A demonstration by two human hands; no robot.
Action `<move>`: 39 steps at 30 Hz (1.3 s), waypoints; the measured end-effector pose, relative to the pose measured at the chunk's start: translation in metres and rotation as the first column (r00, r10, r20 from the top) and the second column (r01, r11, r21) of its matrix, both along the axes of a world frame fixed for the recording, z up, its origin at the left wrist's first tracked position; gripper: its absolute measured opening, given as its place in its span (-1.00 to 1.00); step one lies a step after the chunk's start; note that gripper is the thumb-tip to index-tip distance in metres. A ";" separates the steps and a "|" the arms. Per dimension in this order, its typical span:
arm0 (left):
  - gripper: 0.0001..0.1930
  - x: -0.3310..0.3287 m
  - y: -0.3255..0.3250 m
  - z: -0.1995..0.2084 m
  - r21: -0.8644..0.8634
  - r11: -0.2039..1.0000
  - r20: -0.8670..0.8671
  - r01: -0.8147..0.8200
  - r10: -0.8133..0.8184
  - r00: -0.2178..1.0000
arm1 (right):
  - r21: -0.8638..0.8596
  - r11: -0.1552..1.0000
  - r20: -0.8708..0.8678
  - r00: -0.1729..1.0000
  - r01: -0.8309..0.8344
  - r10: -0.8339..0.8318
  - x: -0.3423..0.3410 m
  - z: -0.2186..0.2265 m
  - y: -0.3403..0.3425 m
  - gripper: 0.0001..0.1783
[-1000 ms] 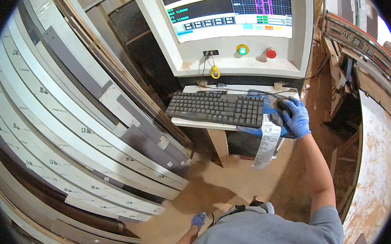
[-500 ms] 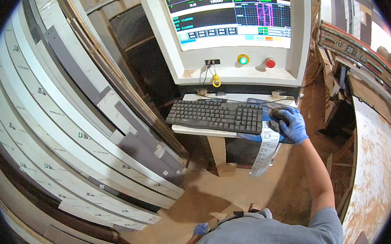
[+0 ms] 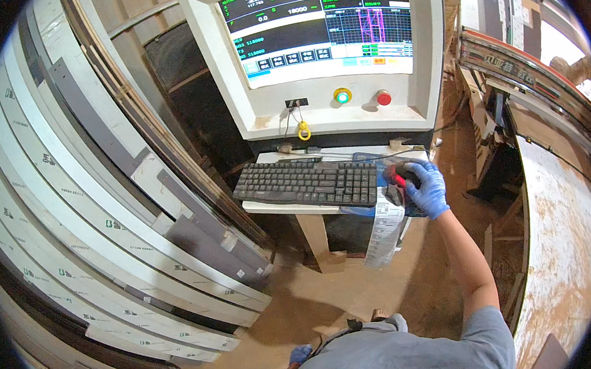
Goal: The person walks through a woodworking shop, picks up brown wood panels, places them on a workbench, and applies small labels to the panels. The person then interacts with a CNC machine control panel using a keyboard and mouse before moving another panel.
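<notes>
My right hand, in a blue glove, curls round a black handheld device with a red part; the fingers hide most of it, so I cannot tell its exact kind. It is at the right end of the black keyboard. Beside it, a printed paper slip hangs over the shelf's front edge. A blue mat shows under the keyboard's right end. My left hand, also blue-gloved, hangs low beside my body, its fingers too hidden to read.
Above the shelf stands a machine console with a lit screen, a green-lit button and a red knob. A yellow ring tag dangles below. Stacked boards fill the left; a dusty machine bed lies right.
The view has shifted, so the console sits further left and tilted. A red part of the device now shows at my right hand's fingers. My left hand still hangs low.
</notes>
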State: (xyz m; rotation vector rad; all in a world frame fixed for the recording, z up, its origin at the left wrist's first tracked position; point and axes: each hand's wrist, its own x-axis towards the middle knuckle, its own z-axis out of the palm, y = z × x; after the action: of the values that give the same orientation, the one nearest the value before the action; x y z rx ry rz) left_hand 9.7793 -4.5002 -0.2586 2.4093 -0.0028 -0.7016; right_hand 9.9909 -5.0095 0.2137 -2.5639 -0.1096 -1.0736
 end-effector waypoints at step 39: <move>-0.62 0.011 0.007 -0.001 0.260 0.899 0.059 0.352 -0.379 0.924 | -0.026 0.975 -0.046 0.974 0.220 -0.221 0.008 -0.006 0.005 -0.57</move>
State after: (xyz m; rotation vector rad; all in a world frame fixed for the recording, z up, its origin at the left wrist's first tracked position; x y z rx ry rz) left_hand 9.7904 -4.4932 -0.2599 2.7163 -0.4524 -0.7735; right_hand 9.9991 -5.0046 0.2073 -2.6663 0.1824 -1.0896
